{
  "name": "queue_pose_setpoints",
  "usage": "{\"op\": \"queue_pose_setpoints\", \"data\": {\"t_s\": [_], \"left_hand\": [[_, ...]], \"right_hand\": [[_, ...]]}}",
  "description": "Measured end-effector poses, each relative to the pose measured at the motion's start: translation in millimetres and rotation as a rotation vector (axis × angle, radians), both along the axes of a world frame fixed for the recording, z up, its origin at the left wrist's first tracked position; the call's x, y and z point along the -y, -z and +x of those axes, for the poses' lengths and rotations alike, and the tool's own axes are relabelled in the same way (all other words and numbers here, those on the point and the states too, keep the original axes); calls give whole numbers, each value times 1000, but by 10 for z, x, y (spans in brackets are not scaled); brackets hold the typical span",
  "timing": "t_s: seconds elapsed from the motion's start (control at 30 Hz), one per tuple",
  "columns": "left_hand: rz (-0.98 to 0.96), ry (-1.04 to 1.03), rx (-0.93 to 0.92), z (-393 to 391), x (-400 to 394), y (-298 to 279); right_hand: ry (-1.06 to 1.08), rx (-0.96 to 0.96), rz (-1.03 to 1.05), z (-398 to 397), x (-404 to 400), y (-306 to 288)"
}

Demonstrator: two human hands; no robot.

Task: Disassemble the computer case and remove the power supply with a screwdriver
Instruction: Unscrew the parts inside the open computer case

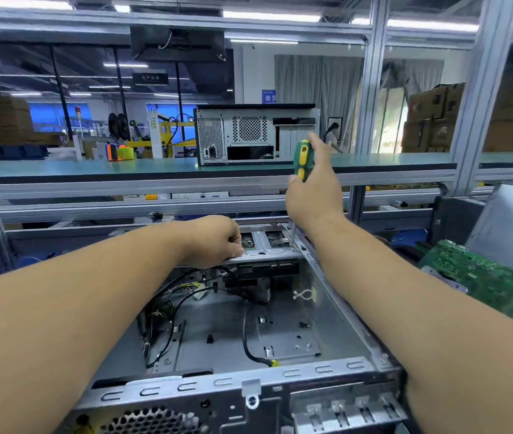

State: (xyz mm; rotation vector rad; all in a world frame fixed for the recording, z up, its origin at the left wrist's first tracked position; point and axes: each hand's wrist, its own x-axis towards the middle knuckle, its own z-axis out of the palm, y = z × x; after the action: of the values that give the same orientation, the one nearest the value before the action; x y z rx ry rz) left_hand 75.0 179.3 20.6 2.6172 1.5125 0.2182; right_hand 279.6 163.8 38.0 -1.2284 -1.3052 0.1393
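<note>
An open grey computer case [280,375] lies on its side in front of me, with black cables [167,311] trailing across its bare floor. At the far end a silver drive bracket [264,249] spans the case. My left hand [214,241] grips the bracket's near edge with curled fingers. My right hand [314,186] holds a green and yellow screwdriver [303,161] upright, its thin shaft [292,236] pointing down at the bracket's right corner. I cannot make out the power supply inside this case.
A green circuit board [493,283] and a grey panel [512,227] lie at the right. A second computer case [256,134] stands on the green shelf [92,169] behind the aluminium frame. A person [332,134] walks far behind.
</note>
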Motion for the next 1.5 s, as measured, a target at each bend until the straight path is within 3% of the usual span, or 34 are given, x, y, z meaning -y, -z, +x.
{"op": "queue_pose_setpoints", "data": {"t_s": [0.53,0.73,0.8,1.0,1.1,1.3,1.5], "left_hand": [[20,0,-74,29,19,6],[1,-7,-2,-28,10,-23],[-60,-30,187,-69,12,-43],[-752,-18,1308,-214,-12,-171],[-873,-56,1730,-279,-13,-245],[-889,-84,2068,-364,-31,-249],[-807,-206,2115,-287,-8,-260]], "right_hand": [[-22,72,-29,-29,21,24],[9,139,-16,-46,68,-3],[35,176,-3,-50,90,-14],[133,245,32,-52,99,-41],[156,255,46,-51,94,-30],[144,264,76,-63,81,-14],[156,271,78,-49,72,5]]}}
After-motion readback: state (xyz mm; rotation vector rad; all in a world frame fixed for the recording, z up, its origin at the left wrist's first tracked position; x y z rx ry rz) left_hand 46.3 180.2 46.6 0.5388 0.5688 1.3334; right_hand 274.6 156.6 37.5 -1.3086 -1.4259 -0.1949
